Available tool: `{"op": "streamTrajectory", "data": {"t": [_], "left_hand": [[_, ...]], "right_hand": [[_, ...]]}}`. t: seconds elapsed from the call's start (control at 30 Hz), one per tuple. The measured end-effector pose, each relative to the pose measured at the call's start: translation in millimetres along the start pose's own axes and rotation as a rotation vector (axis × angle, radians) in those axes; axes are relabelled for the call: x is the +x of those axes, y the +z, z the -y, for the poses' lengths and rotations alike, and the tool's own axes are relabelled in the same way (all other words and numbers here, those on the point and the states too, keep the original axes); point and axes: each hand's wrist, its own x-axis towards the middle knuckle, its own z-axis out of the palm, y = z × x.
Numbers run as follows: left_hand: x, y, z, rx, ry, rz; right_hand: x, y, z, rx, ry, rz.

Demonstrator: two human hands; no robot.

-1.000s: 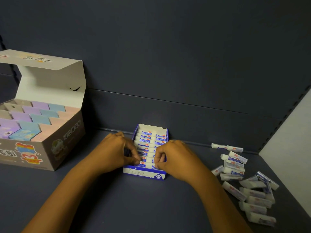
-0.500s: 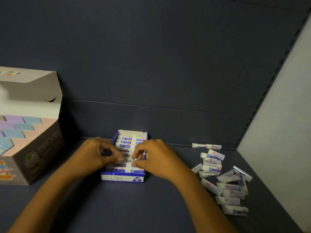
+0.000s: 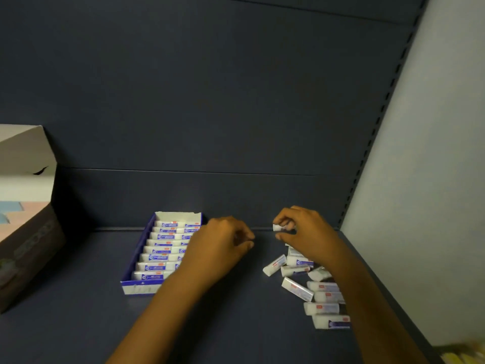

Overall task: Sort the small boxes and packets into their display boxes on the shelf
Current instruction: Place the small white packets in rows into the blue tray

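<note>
While the right hand point(image 3: 305, 232) pinches one small white packet point(image 3: 282, 227) between thumb and curled fingers, it holds that packet above the shelf point(image 3: 78, 324), at the far end of the loose pile. The left hand point(image 3: 220, 245) hovers just right of the blue display box point(image 3: 136, 258), its fingers curled inward; nothing is visible in its grip, though the fingertips are blurred. Its wrist and forearm cover the right edge of the box.

The blue display box sits on the shelf near the rear panel point(image 3: 210, 101), left of centre. It contains a row of white packets with blue and red labels point(image 3: 160, 258), laid crosswise, one behind another from front wall to back wall. The rearmost slot shows the bare white inner wall.

The loose pile of packets point(image 3: 315, 287) lies on the shelf to the right of the box, well apart from it and partly under the right forearm. The packets lie at mixed angles, several touching.

A large open carton point(image 3: 29, 248) stands at the left edge of the shelf, its white lid raised; pale blue and pink items point(image 3: 18, 208) are visible inside. A white side wall point(image 3: 433, 179) closes the shelf on the right.
</note>
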Motion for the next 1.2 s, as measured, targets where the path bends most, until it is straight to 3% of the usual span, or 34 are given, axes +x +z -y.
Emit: {"op": "streamTrajectory", "data": {"t": [0.13,0.33,0.5,0.6,1.0,1.2], "left_hand": [[12.1,37.0,-12.2,0.014,0.0,0.146],[15.4,62.1,-15.5,0.093,-0.049,0.161],[15.0,62.8,-13.7,0.0,-0.088,0.199],[13.3,62.6,-15.7,-0.046,-0.095,0.168],[10.1,62.3,-10.9,-0.21,-0.111,0.067],[11.0,59.4,-11.6,-0.316,-0.12,-0.002]], "right_hand": [[-0.2,5.0,-20.0,0.035,0.032,-0.018],[1.9,3.4,-35.7,-0.012,0.033,0.017],[0.7,-1.6,-46.4,-0.051,0.109,0.059],[-3.4,-4.2,-51.4,-0.106,0.137,0.156],[-0.2,-2.9,-60.0,-0.021,0.207,0.186],[-1.4,0.3,-57.8,-0.029,0.142,0.095]]}}
